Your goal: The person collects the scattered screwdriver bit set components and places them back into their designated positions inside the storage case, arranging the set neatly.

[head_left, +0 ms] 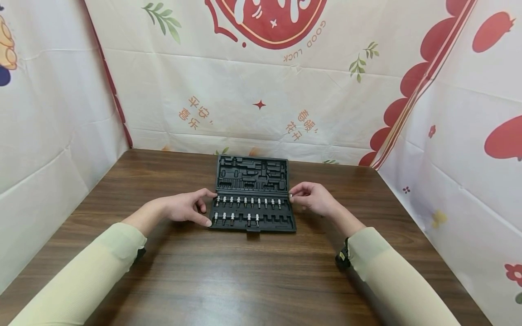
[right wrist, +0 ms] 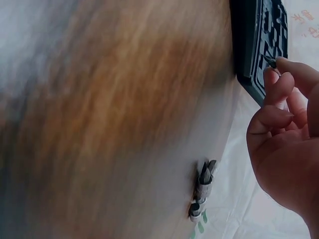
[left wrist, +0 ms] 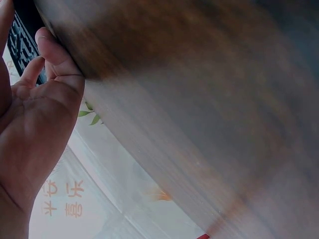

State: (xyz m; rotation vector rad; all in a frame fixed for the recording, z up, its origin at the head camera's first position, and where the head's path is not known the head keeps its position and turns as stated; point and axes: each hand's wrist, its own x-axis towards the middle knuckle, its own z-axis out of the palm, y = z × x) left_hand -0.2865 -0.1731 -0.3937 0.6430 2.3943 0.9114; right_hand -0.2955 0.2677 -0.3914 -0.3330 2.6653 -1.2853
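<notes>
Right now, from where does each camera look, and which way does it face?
Head: worn on the head, facing forward and down at the open case; left hand, right hand and both sleeves show.
Left wrist: on that wrist, looking past the left hand to the table and cloth; that hand shows.
Right wrist: on that wrist, looking past the right hand to a case corner and loose metal pieces; that hand shows.
Both wrist views share the case, table and cloth.
</notes>
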